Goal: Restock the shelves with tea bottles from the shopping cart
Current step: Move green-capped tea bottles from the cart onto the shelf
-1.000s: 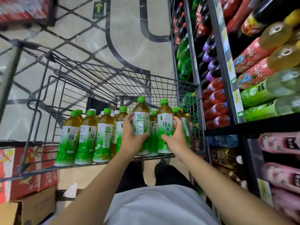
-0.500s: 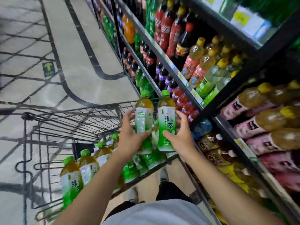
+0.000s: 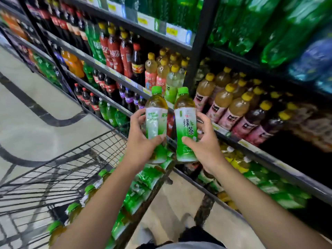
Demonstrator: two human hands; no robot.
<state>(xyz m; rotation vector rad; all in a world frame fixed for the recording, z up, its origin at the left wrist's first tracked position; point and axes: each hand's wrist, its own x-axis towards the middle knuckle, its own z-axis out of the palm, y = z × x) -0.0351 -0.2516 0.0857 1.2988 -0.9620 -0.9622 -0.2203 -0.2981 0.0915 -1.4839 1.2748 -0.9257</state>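
- The left hand [image 3: 142, 144] holds one tea bottle [image 3: 156, 121] in the middle of the frame. Its fingers curl round the white and green label, and the thumb presses on the front.
- The right hand [image 3: 204, 146] holds a second tea bottle [image 3: 186, 126] just to the right of the first. Its fingers wrap round the far side, and the thumb lies across the lower green part of the label.
- Both bottles stand almost straight up. Their long sides run up and down the frame, and their green caps point to the top. The right one leans a little to the left at its cap.
- The two bottles are side by side, very near each other, with a thin gap between them.
- Both bottles are up in the air, in front of the shelves [image 3: 251, 150], which fill the right and top of the frame.
- The shopping cart [image 3: 75, 159] sits at the lower left. More green-capped tea bottles [image 3: 138, 193] lie in a blurry row along its right side, below the hands.
- On the shelves are yellow-capped bottles [image 3: 233, 108] at the right, red and dark soda bottles [image 3: 115, 51] at the upper left, and big green bottles [image 3: 251, 24] at the top right.
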